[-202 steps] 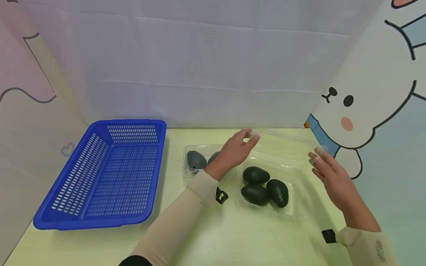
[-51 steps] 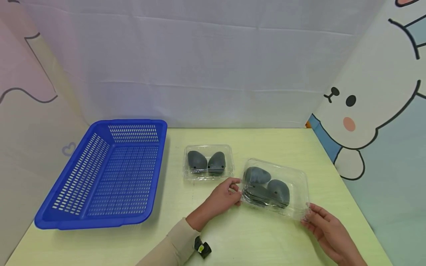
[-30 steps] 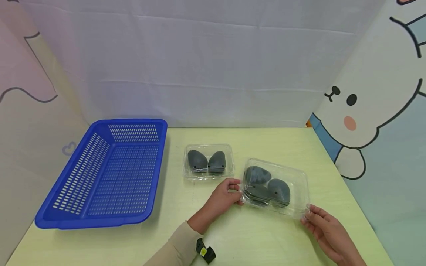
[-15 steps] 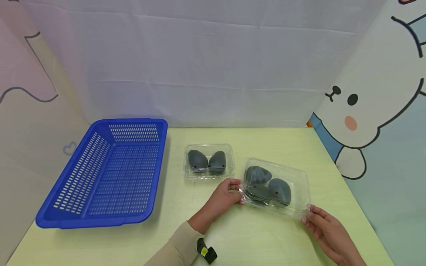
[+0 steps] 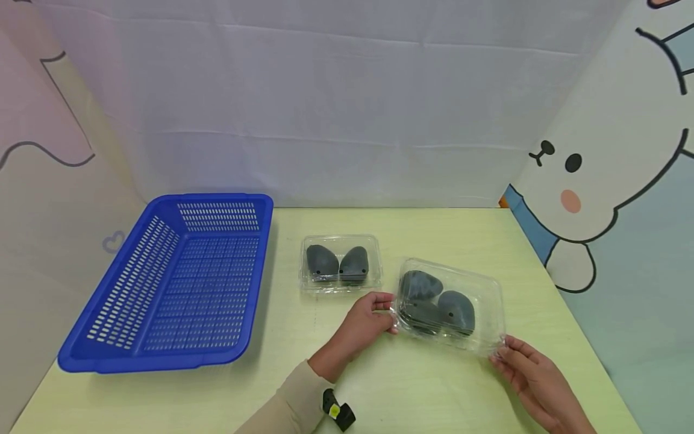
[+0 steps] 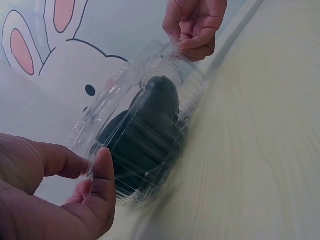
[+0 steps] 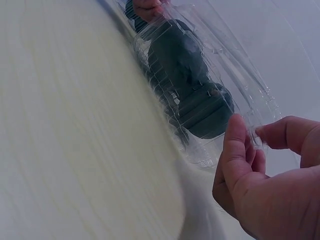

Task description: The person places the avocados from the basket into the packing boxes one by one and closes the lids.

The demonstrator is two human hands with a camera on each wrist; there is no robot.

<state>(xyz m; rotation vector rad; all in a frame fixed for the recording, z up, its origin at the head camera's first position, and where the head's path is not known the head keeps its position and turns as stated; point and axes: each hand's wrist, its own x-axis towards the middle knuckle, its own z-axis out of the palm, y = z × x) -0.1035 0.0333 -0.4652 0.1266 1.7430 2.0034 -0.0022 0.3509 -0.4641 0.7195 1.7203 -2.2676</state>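
Note:
A clear plastic clamshell box (image 5: 484,301) sits on the right half of the table with its lid down. Three dark green, avocado-like fruits (image 5: 456,312) show through the plastic, gathered toward the box's left side. My left hand (image 5: 360,325) pinches the rim at the near left corner between thumb and fingers. At the near right corner my right hand (image 5: 534,380) pinches the rim likewise. Both wrist views show thumb and fingertips on the clear edge, where lid and base meet. Through the walls the fruits (image 6: 145,135) look dark and ribbed.
A smaller clear clamshell box (image 5: 340,240) with two similar dark fruits stands behind my left hand. The big blue perforated basket (image 5: 246,325) takes up the left of the pale table (image 5: 412,392). A white cloth wall (image 5: 347,120) rises at the back.
Several seconds ago the lid stood raised and the fruits lay uncovered; now it is down, and both hands have come to the near corners. Over the last second almost nothing moves.

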